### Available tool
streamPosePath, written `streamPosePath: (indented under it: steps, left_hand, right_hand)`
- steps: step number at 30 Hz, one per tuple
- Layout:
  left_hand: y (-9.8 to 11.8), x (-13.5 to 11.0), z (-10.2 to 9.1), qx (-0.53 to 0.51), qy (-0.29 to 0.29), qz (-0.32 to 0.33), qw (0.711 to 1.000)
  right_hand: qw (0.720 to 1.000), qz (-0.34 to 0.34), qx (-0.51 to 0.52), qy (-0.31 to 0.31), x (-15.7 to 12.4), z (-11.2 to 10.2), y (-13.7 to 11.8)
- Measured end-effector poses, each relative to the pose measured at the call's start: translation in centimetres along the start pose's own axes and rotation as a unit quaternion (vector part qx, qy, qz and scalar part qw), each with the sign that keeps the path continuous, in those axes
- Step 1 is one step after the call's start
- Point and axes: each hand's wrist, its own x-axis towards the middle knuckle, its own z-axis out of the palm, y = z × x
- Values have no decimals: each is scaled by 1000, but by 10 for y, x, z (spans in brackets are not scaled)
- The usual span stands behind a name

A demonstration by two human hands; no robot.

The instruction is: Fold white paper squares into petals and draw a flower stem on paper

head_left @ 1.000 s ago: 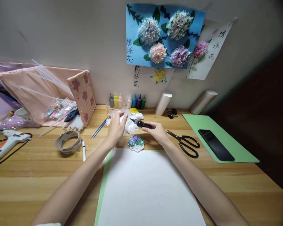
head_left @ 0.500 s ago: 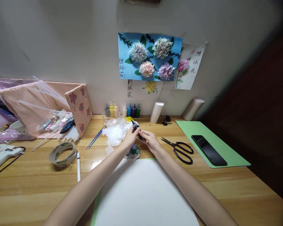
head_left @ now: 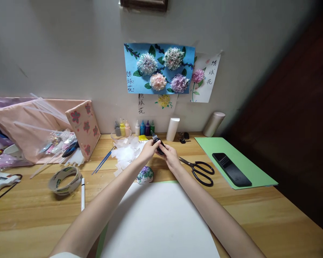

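Both my hands meet over the far middle of the wooden desk around a small black paint bottle (head_left: 156, 141), its nozzle pointing up and away. My left hand (head_left: 148, 149) pinches its upper part. My right hand (head_left: 167, 154) is wrapped round its body. Just below them lies a small round palette (head_left: 145, 175) smeared with purple and green paint. A pile of white tissue scraps (head_left: 125, 154) sits to the left of my hands. A big white sheet (head_left: 158, 222) on green paper lies in front of me.
Black scissors (head_left: 200, 168) lie right of my hands; a black phone (head_left: 231, 164) rests on green paper (head_left: 258, 175). A row of paint bottles (head_left: 134, 128) stands by the wall. Left: blue brushes (head_left: 102, 162), tape roll (head_left: 65, 179), white pen (head_left: 83, 189), glue gun (head_left: 0, 180), pink box (head_left: 83, 125).
My left hand left the tissue pile and joined my right hand on the black bottle, which tipped from lying sideways to nozzle-up. The view has tilted up and shifted.
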Motion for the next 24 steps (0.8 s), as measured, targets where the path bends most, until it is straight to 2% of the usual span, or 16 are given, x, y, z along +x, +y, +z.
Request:
streamPosePath:
  steps: [5, 7, 10, 11, 13, 14, 16, 18, 20, 24]
  left_hand:
    - [18, -1, -3, -43, -105, 20, 993]
    - [23, -1, -7, -35, -128, 30, 991]
    - [25, 0, -14, -11, -131, 38, 991]
    - [24, 0, -16, -5, -130, 44, 991]
    - [19, 1, -17, 21, -126, 60, 990]
    - [16, 0, -16, 45, -123, 74, 989]
    - [9, -3, -13, 115, -106, 115, 981]
    - [5, -8, -9, 190, -77, 170, 964]
    - [4, -13, -4, 244, -52, 216, 944]
    - [7, -19, 0, 284, -46, 240, 927]
  right_hand:
    - [997, 18, 26, -70, 1, -4, -4]
    - [995, 36, 25, -92, 1, -5, -6]
    - [984, 74, -58, -152, 4, -11, -16]
    - [980, 68, -110, -151, 6, -14, -21]
    - [969, -9, -228, -92, 11, -20, -32]
    - [956, -70, -278, -54, 12, -22, -38]
    - [924, -160, -346, -17, 13, -24, -46]
    - [907, -189, -376, -17, 10, -22, -50]
    - [904, -197, -380, -11, 6, -19, -51]
    - [890, -242, -386, -11, 1, -14, -49]
